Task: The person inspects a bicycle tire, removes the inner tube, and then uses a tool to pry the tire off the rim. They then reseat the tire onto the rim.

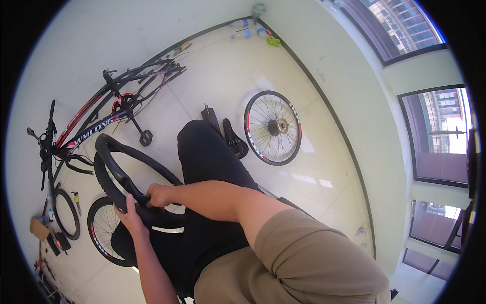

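Note:
A knobby black bicycle tyre (103,169) stands tilted in front of my bent legs, with a smooth black inner tube (120,175) running along its inside. My left hand (132,219) grips the near left side of the tyre, its thumb pointing up along the wall. Just to the right, my right hand (160,195) is closed with the knuckles up, over the black rubber inside the loop. Its fingertips are hidden, so I cannot tell whether tube or tyre edge is pinched. A spoked wheel (101,228) lies beside my left knee, partly covered by it.
A black and red bicycle frame (96,119) lies by the left wall. A bare spoked wheel (273,127) and a black saddle (235,142) rest on the tiled floor ahead. At left are another tyre (74,233) and a cardboard box (39,229); plastic bottles (242,34) lie in the far corner.

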Tool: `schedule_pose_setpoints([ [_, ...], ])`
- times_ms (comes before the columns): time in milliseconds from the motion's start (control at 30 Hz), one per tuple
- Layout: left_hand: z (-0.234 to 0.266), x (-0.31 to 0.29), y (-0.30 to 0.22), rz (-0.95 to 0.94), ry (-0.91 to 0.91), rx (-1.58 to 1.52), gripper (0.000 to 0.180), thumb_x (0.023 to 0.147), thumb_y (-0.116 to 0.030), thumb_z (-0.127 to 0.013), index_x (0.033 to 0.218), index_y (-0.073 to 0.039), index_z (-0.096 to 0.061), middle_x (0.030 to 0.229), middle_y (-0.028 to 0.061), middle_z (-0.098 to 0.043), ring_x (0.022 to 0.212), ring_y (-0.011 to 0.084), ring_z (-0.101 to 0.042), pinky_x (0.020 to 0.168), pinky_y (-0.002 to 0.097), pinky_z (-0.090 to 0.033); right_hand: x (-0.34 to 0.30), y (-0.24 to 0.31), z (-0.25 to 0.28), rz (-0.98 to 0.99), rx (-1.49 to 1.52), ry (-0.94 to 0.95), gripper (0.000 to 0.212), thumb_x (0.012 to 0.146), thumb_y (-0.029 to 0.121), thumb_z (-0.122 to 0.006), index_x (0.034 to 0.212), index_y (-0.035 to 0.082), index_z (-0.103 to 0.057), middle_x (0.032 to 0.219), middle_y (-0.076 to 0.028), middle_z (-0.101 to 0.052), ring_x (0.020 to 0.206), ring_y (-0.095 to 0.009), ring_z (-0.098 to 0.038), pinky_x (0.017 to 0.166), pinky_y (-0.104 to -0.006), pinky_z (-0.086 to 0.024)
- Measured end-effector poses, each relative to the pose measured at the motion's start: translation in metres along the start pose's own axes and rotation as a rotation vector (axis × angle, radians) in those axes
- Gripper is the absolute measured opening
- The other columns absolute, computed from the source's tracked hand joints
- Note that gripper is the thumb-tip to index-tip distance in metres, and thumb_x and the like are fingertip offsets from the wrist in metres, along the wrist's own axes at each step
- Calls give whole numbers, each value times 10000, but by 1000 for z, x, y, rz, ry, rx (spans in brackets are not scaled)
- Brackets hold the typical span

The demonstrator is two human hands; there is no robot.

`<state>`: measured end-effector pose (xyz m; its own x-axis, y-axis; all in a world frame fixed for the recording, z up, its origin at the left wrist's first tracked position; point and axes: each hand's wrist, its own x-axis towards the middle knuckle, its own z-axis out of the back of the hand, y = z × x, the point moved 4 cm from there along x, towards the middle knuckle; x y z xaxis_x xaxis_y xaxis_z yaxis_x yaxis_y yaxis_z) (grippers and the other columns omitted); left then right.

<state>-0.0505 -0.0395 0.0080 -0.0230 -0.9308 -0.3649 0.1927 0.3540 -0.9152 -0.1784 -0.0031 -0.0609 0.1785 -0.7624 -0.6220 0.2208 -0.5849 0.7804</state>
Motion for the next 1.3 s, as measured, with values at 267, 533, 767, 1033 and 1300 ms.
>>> schedule_pose_setpoints([
  [267,-10,-37,21,-43,61,235,320,855,-146,-742,1109,8,-623,944,55,-659,809,141,-615,745,309,-516,35,-3,10,279,-63,-258,360,802,316,-686,1001,19,-727,932,-248,-691,907,-364,-684,813,-440,-530],
  [533,1,-46,6,86,105,373,256,781,-58,-686,1022,-37,-602,909,2,-588,811,105,-552,749,259,-458,14,1,19,208,89,-239,347,838,298,-715,1082,52,-726,999,-240,-699,977,-349,-683,869,-408,-516],
  [767,6,-41,28,112,125,224,235,800,-48,-673,1022,-24,-598,949,32,-614,884,127,-586,826,285,-470,19,-6,28,147,92,-349,337,848,302,-722,1037,23,-727,938,-241,-695,918,-362,-678,836,-427,-511],
  [1033,4,-31,30,209,196,-62,498,822,-16,-668,1283,78,-506,1120,125,-642,1051,216,-625,987,355,-468,0,-3,20,26,217,-78,364,781,313,-805,854,-16,-666,646,-100,-572,504,-170,-509,454,-337,-405],
  [1300,7,-28,34,126,227,-18,613,813,-2,-666,1375,92,-438,1119,93,-627,1018,167,-604,942,301,-463,-1,-18,0,24,-118,-78,388,757,264,-795,1016,-12,-708,911,-197,-705,855,-304,-687,765,-407,-533],
])
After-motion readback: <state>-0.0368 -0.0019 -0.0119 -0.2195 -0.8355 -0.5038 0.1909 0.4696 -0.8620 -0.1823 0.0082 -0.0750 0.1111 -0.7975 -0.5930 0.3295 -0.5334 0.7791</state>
